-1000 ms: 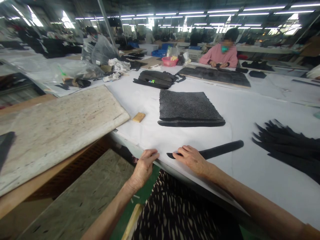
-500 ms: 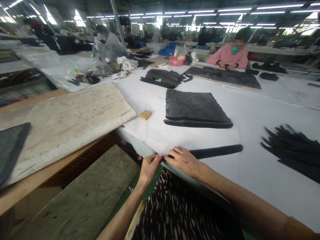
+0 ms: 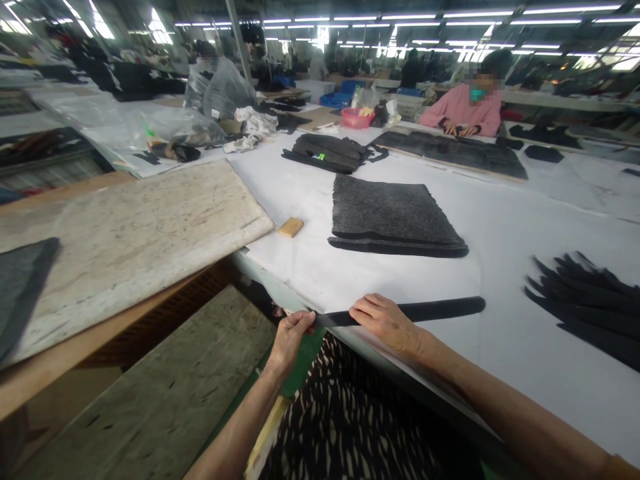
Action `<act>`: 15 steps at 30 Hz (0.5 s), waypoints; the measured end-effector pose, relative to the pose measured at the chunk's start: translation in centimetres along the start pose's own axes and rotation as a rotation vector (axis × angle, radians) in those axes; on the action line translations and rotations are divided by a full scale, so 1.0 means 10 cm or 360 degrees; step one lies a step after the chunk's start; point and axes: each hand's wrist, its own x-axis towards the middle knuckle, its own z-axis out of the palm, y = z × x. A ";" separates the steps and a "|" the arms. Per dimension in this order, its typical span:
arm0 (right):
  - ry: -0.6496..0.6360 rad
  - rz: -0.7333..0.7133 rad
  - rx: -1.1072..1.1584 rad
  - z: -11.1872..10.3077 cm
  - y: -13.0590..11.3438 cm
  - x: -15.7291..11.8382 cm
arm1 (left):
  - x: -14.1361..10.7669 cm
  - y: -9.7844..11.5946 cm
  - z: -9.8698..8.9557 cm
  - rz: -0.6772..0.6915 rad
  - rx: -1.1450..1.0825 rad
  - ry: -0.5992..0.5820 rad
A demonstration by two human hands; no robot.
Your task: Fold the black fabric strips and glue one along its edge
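A long, narrow black fabric strip [image 3: 443, 309] lies along the front edge of the white table, its rounded right end flat on the surface. My left hand [image 3: 293, 333] pinches the strip's left end between thumb and fingers, just past the table edge. Over the strip's middle, my right hand [image 3: 385, 320] has its fingers bent and closed on it; the fingertips are partly hidden. Behind the hands is a stack of dark grey fabric pieces [image 3: 387, 208] with black lower edges. A small tan block [image 3: 291, 227] sits to the left of that stack.
A pale, stained board [image 3: 135, 247] covers the left side, with a dark fabric piece [image 3: 23, 287] on it. Black finger-like fabric pieces [image 3: 595, 307] lie at right. Further back are a dark bundle [image 3: 325, 152], a pink basket [image 3: 357, 118] and a person in pink [image 3: 463, 110].
My left hand has moved slightly left and down with the strip's end. My right hand has shifted right along the strip, so more strip shows between the hands.
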 end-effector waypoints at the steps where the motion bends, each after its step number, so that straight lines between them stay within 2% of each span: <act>1: 0.0002 0.0002 0.0008 -0.01 0.00 -0.02 | 0.00 -0.02 -0.01 -0.0001 -0.0018 -0.0006; 6: 0.0004 -0.0058 -0.0001 -0.01 0.01 -0.07 | 0.03 -0.13 -0.03 0.0004 -0.0088 -0.0052; 15: 0.0083 -0.0151 -0.0089 0.03 0.07 -0.16 | 0.07 -0.47 -0.11 -0.0095 -0.0162 0.0060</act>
